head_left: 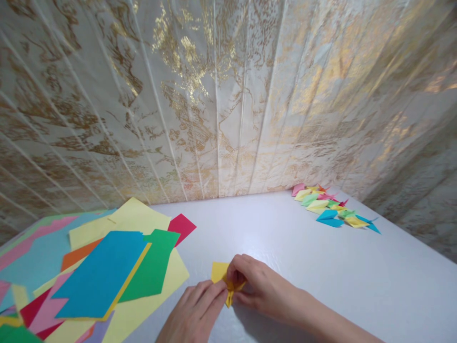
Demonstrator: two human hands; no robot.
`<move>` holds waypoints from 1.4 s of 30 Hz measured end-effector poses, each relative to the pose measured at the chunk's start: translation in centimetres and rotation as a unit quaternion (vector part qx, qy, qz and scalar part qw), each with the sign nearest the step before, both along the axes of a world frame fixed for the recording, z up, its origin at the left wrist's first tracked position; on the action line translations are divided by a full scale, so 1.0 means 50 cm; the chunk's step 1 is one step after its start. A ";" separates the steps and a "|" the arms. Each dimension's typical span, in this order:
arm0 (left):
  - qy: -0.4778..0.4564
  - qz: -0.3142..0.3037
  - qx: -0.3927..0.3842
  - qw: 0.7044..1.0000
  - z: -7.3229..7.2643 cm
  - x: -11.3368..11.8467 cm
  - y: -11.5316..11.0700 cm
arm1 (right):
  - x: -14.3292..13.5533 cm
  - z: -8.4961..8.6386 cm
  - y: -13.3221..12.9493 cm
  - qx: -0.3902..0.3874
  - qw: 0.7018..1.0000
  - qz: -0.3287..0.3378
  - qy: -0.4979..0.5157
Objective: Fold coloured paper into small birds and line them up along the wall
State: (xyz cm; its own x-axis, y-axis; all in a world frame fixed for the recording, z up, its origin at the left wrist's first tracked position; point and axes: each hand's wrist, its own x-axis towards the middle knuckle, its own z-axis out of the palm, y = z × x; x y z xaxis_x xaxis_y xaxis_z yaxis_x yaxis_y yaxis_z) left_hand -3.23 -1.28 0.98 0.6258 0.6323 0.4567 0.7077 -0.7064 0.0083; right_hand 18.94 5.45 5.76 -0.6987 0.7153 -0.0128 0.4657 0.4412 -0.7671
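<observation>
A small folded yellow paper (219,270) lies on the white table, low in the middle of the head view. My left hand (200,307) comes in from below and presses its fingertips on the paper's left side, fingers held together. My right hand (255,286) reaches in from the right, its thumb and curled fingers pinching the paper's right side. A narrow folded point of the paper sticks out below, between both hands. The fingers hide part of the folds.
Overlapping sheets of coloured paper, with a blue sheet (103,276) on top, cover the table's left side. A red piece (183,227) lies behind them. Several folded paper figures (326,217) stand in rows at the back right. A gold-patterned curtain (214,95) hangs behind the white table (357,286).
</observation>
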 end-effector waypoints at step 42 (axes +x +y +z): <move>-0.021 0.002 0.070 0.997 -0.051 0.006 0.000 | 0.026 -0.066 -0.041 0.294 0.953 0.066 -0.007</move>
State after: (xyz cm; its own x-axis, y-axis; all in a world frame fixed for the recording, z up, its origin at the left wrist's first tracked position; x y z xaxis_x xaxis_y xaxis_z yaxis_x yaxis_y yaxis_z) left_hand -2.94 -1.29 -1.59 0.6018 0.5630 0.5664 0.7113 -0.7003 -0.0596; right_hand 20.25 3.41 2.43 -0.7861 0.5073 0.3531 0.3846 0.8487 -0.3629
